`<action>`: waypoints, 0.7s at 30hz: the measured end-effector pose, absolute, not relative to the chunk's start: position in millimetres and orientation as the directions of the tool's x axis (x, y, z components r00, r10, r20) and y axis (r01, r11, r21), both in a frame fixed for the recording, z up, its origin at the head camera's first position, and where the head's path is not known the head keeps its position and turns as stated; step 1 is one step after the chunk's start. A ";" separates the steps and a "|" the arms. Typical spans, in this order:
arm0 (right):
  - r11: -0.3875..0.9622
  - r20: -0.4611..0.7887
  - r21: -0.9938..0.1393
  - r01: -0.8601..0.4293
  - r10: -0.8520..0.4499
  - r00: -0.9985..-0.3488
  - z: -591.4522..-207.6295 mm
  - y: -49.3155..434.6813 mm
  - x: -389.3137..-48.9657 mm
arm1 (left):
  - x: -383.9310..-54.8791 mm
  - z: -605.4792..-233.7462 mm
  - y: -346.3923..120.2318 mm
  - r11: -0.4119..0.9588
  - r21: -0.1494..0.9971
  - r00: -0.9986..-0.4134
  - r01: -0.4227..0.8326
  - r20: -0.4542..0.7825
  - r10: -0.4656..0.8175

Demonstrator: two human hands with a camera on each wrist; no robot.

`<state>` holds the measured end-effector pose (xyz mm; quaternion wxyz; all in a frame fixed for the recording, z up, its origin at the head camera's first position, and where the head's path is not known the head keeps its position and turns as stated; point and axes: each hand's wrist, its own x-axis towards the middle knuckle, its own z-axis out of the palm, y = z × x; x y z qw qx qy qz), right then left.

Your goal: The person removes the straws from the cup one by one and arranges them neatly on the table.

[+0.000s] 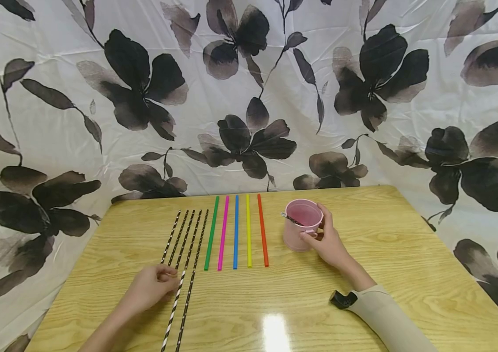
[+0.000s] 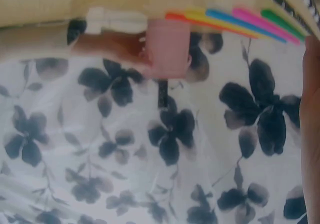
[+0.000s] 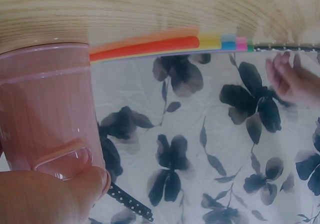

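My right hand [image 1: 329, 244] grips a pink cup [image 1: 295, 240] around its side, the thumb near a small handle [image 3: 65, 159]. One black straw with white dots [image 3: 131, 202] leans in the cup and sticks out over its rim. Over the lower ends of several black-and-white patterned straws [image 1: 186, 239] is my left hand [image 1: 154, 288], fingers loosely bent. In the right wrist view that left hand [image 3: 292, 79] shows nothing between its fingertips. Beside it on the table lie a black-and-white striped straw [image 1: 173, 312] and a black dotted straw [image 1: 185, 313].
Between the patterned straws and the cup lie green [image 1: 212, 233], pink [image 1: 223, 233], blue [image 1: 236, 232], yellow [image 1: 249, 231] and red [image 1: 263, 231] straws, side by side. The wooden table [image 1: 302, 303] ends at a floral cloth [image 1: 249, 73] behind.
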<state>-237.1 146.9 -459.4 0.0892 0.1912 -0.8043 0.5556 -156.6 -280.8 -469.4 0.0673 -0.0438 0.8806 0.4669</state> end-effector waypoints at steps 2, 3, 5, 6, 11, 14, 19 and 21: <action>0.306 0.358 -0.860 -0.408 -0.207 -0.910 -458.7 146.4 -236.6 | -159.8 -458.5 -280.7 0.576 0.813 -0.994 -0.090 -0.113 0.004; 0.306 0.359 -0.860 -0.408 -0.207 -0.910 -458.4 146.2 -236.3 | -162.4 -452.1 -279.3 0.578 0.813 -0.996 -0.066 -0.090 0.013; 0.306 0.356 -0.861 -0.406 -0.208 -0.911 -458.0 146.0 -235.8 | -167.8 -438.0 -272.5 0.569 0.823 -0.998 -0.008 -0.045 0.051; 0.309 0.353 -0.861 -0.403 -0.207 -0.912 -458.0 145.8 -235.5 | -170.7 -430.3 -267.2 0.569 0.822 -0.997 0.020 -0.024 0.070; 0.327 0.344 -0.859 -0.395 -0.204 -0.917 -457.0 147.4 -235.2 | -189.5 -401.4 -229.7 0.539 0.830 -0.981 0.146 0.051 0.187; 0.322 0.350 -0.858 -0.400 -0.203 -0.914 -456.9 147.2 -236.0 | -202.6 -392.2 -205.4 0.526 0.824 -0.964 0.210 0.086 0.250; 0.305 0.372 -0.853 -0.423 -0.212 -0.904 -458.1 145.8 -236.4 | -222.2 -387.9 -165.9 0.488 0.818 -0.934 0.305 0.156 0.323; 0.303 0.375 -0.852 -0.427 -0.217 -0.901 -458.5 145.1 -235.7 | -228.3 -390.4 -150.9 0.480 0.810 -0.921 0.338 0.182 0.343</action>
